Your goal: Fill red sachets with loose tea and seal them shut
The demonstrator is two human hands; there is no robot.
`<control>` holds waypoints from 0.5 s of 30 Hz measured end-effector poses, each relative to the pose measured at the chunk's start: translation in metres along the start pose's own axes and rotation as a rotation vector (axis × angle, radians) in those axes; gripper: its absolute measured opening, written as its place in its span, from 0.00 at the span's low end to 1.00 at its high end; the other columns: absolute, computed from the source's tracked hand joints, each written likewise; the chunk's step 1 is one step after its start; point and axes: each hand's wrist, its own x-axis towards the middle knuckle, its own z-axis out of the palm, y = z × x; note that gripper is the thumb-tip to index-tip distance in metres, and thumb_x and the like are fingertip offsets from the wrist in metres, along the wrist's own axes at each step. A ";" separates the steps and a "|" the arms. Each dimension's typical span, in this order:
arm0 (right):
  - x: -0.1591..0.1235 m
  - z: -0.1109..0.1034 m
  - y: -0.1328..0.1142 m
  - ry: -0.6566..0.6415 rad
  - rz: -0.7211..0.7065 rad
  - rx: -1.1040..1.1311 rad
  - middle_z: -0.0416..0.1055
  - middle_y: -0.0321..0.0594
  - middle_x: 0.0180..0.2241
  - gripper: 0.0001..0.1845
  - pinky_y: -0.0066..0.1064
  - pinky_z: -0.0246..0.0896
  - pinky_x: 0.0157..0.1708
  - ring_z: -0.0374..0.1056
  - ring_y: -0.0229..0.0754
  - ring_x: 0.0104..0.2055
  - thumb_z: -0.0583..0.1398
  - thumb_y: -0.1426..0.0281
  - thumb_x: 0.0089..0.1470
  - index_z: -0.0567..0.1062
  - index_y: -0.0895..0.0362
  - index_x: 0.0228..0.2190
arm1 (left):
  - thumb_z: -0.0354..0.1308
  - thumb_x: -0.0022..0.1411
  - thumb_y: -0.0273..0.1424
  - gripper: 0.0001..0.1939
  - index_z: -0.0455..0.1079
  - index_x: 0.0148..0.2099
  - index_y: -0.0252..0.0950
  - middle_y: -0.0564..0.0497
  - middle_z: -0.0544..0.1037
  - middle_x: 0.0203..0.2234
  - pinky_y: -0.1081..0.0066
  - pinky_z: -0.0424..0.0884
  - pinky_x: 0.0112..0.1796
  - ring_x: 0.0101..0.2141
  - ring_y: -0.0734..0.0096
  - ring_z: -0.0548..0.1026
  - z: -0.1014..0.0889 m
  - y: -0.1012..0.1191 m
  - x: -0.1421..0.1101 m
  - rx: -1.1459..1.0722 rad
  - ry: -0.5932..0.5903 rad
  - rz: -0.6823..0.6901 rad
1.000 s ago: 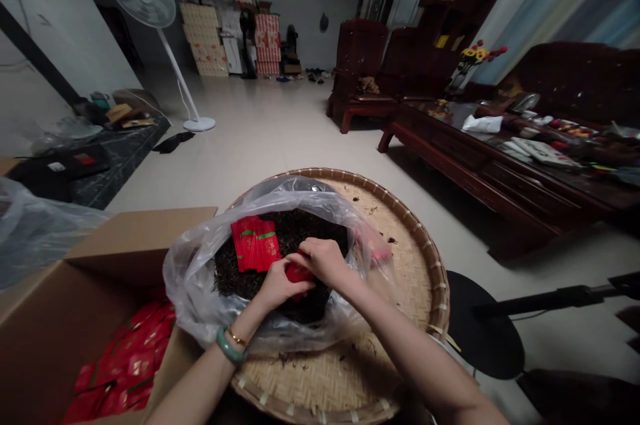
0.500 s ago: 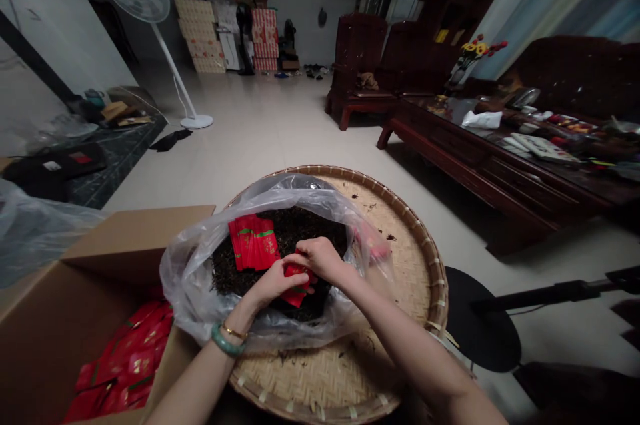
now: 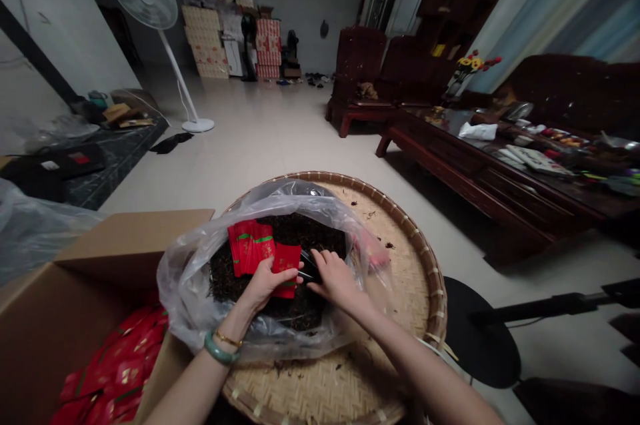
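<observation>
My left hand [image 3: 264, 283] pinches a red packet [image 3: 287, 263] upright by its side, thumb across the front. My right hand [image 3: 336, 278] closes around a black glossy tool [image 3: 309, 269] just right of the packet; its full shape is hidden. Both hands are over dark dried tea leaves [image 3: 320, 231] in a clear plastic bag [image 3: 183, 278]. Beside my left hand, a fanned stack of red packets [image 3: 250, 246] lies on the leaves. The bag rests on a round woven bamboo tray [image 3: 310, 388].
An open cardboard box [image 3: 135, 235] at the left holds many red packets [image 3: 120, 365]. Through the bag's right side shows something red [image 3: 371, 250]. A black round stand base [image 3: 480, 331] is right of the tray. Farther off are a white fan [image 3: 197, 125] and a wooden table [image 3: 450, 158].
My hands, together at the red packet before, have moved apart. The packet now stands upright in my left hand, and my right hand has shifted right onto the black tool.
</observation>
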 end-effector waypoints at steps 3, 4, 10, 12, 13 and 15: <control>0.002 0.011 -0.005 -0.084 0.035 -0.093 0.67 0.55 0.46 0.38 0.42 0.64 0.43 0.64 0.53 0.45 0.65 0.69 0.46 0.60 0.65 0.56 | 0.73 0.38 0.38 0.30 0.70 0.42 0.29 0.38 0.79 0.40 0.71 0.76 0.27 0.28 0.63 0.80 -0.002 -0.001 0.000 -0.001 0.001 0.004; 0.004 0.012 -0.005 -0.097 0.043 -0.100 0.68 0.55 0.46 0.37 0.41 0.64 0.43 0.64 0.53 0.45 0.65 0.70 0.47 0.60 0.65 0.56 | 0.73 0.38 0.38 0.30 0.69 0.42 0.29 0.38 0.79 0.40 0.71 0.76 0.27 0.28 0.63 0.80 -0.002 -0.001 0.000 -0.007 0.006 0.012; 0.001 0.002 -0.003 -0.039 0.035 -0.090 0.67 0.53 0.46 0.30 0.39 0.63 0.43 0.63 0.52 0.47 0.63 0.70 0.50 0.64 0.63 0.53 | 0.73 0.39 0.37 0.30 0.69 0.43 0.28 0.39 0.80 0.37 0.70 0.77 0.29 0.29 0.62 0.80 -0.012 0.004 0.003 -0.038 0.040 0.126; -0.003 0.001 -0.006 -0.090 -0.070 -0.045 0.69 0.47 0.43 0.16 0.34 0.63 0.43 0.65 0.47 0.45 0.59 0.72 0.54 0.70 0.60 0.46 | 0.73 0.38 0.37 0.29 0.70 0.41 0.27 0.39 0.80 0.35 0.69 0.77 0.31 0.29 0.61 0.80 -0.014 0.005 0.004 -0.039 0.065 0.158; -0.005 0.002 -0.009 -0.144 -0.134 -0.019 0.70 0.45 0.41 0.11 0.32 0.63 0.42 0.66 0.45 0.44 0.57 0.72 0.56 0.72 0.58 0.42 | 0.74 0.37 0.36 0.29 0.70 0.41 0.27 0.39 0.80 0.35 0.69 0.77 0.31 0.29 0.61 0.80 -0.015 0.005 0.005 -0.036 0.079 0.172; -0.006 0.007 -0.017 -0.249 -0.206 0.008 0.72 0.43 0.37 0.07 0.29 0.63 0.41 0.67 0.42 0.43 0.56 0.72 0.58 0.74 0.57 0.38 | 0.74 0.37 0.36 0.28 0.71 0.40 0.27 0.40 0.80 0.34 0.68 0.77 0.31 0.30 0.60 0.80 -0.016 0.005 0.006 -0.027 0.101 0.192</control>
